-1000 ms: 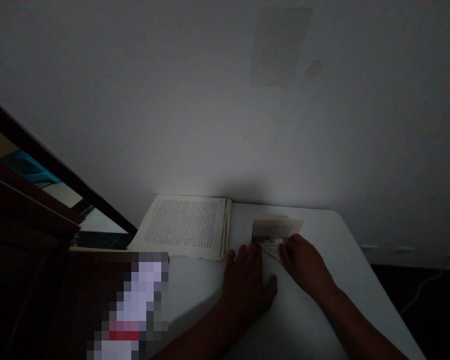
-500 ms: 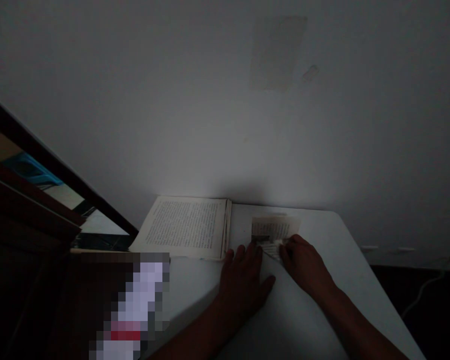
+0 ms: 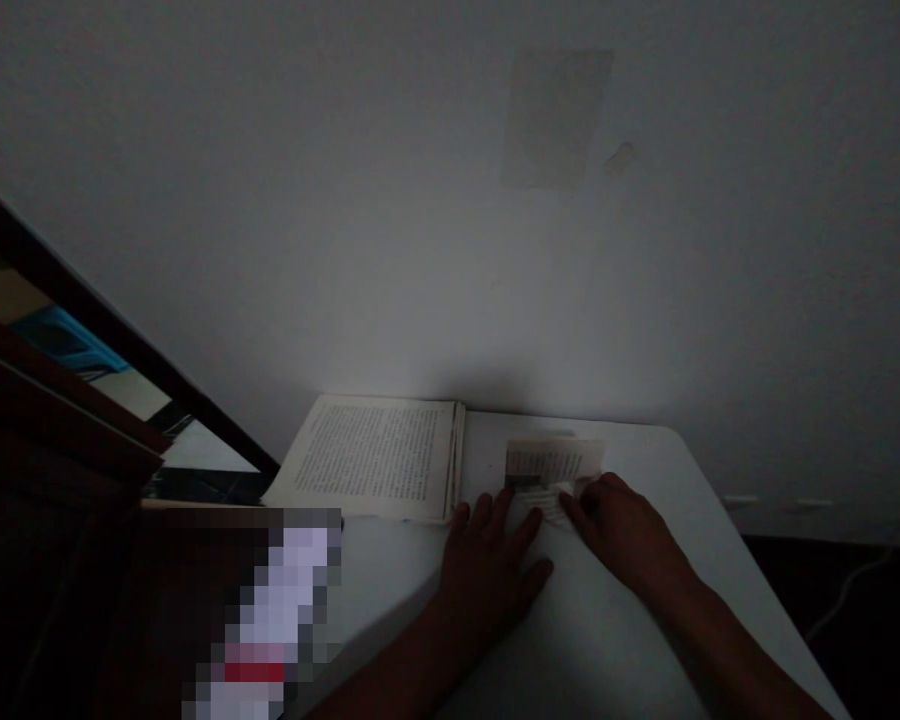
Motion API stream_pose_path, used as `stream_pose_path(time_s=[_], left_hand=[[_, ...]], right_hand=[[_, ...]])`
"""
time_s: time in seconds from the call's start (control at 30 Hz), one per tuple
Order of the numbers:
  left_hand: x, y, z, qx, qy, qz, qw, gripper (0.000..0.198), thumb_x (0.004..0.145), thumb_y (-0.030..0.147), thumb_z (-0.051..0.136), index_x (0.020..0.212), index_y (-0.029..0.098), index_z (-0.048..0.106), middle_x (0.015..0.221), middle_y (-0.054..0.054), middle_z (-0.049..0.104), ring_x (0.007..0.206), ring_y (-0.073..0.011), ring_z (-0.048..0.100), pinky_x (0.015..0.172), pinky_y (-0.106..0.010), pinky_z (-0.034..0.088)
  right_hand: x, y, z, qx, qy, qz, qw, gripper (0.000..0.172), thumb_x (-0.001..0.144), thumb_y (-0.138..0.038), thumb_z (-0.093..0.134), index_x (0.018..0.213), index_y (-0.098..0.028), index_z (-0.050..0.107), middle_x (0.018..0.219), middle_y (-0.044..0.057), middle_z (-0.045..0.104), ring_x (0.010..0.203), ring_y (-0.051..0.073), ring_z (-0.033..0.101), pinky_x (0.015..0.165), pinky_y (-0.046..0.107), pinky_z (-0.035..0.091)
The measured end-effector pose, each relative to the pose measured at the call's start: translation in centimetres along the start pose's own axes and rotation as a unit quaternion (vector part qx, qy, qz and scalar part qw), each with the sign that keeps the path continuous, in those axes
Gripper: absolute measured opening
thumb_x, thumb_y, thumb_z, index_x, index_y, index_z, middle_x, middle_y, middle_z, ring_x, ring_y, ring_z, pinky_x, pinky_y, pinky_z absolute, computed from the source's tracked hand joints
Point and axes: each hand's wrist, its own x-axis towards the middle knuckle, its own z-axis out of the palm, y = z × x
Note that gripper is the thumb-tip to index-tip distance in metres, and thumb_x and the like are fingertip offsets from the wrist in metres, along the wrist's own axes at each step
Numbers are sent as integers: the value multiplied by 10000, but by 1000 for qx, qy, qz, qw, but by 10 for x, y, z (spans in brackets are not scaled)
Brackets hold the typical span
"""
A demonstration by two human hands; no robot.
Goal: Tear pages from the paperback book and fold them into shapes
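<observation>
A small folded sheet of printed paper (image 3: 547, 462) lies on the white table (image 3: 600, 660), its near part folded at an angle. My left hand (image 3: 487, 550) rests palm down with fingers spread, its fingertips at the paper's near left edge. My right hand (image 3: 619, 520) has its thumb and fingers pinched at the paper's near right side. To the left of my left hand lies a stack of printed pages (image 3: 375, 450), its top page covered in lines of text.
A pale wall (image 3: 345, 250) with a faded patch (image 3: 557, 118) rises behind the table. At the left are a dark frame (image 3: 120, 330), a blue plastic item (image 3: 71, 335) and a blurred-out pale shape (image 3: 285, 600). A white cable (image 3: 844, 595) hangs at the right.
My right hand has shifted slightly right along the paper, and the folded flap looks different. My left index finger has moved away from the other fingers, to the right.
</observation>
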Motion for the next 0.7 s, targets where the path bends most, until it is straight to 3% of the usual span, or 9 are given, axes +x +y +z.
stream_pose_path(time_s=[0.17,0.37,0.6,0.7], left_hand=[[1,0,-8,1,-16,-1,1000,486,844,502,453,1294,318,439,1383,-77,396,1168,-327,403,933,-551,309],[-5,-7,-20,10,-39,3,999,453,841,451,478,1265,291,465,1340,-85,447,1166,-338,402,940,-538,306],[-5,-14,-25,-4,-36,6,999,433,819,359,515,1231,233,485,1334,-79,463,1125,-320,430,923,-507,333],[-4,-14,-25,-6,-29,5,1000,436,808,342,526,1225,222,489,1315,-81,482,1110,-321,438,912,-507,338]], right_hand=[[-7,-7,-14,37,60,-65,995,170,837,-322,529,800,-178,611,800,59,605,729,207,576,683,327,429],[-17,-28,4,54,20,-214,975,140,838,-156,516,879,-191,646,823,65,592,807,214,535,736,343,403],[-19,-33,15,-3,26,-236,971,58,800,-186,596,809,-206,650,792,49,578,798,218,489,716,340,357],[-20,-32,17,-13,28,-243,970,81,808,-205,594,867,-218,647,815,45,579,803,217,475,716,342,339]])
